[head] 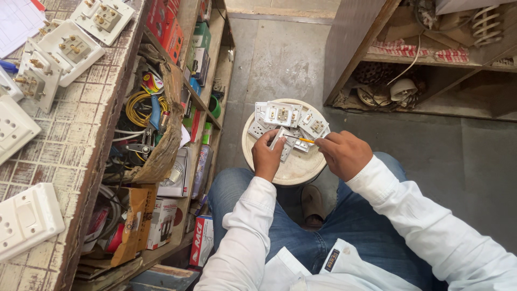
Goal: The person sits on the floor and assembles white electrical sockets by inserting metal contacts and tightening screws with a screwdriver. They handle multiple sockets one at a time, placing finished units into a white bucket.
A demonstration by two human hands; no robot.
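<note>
My left hand (267,154) grips a small white switch part (277,138) above a round cream stool top (293,170). My right hand (343,152) holds a thin yellow-handled screwdriver (305,140), its tip pointing left at the part. Several white switch and socket plates (288,119) lie in a pile on the far side of the stool, just beyond both hands. I sit with blue jeans and white sleeves below the hands.
A worn wooden bench (81,151) at left carries more white switch plates (70,48). Shelves beside it hold coloured boxes (167,24), yellow wire (137,108) and tools. A wooden shelf unit (409,59) with cables stands at upper right on the grey floor (285,59).
</note>
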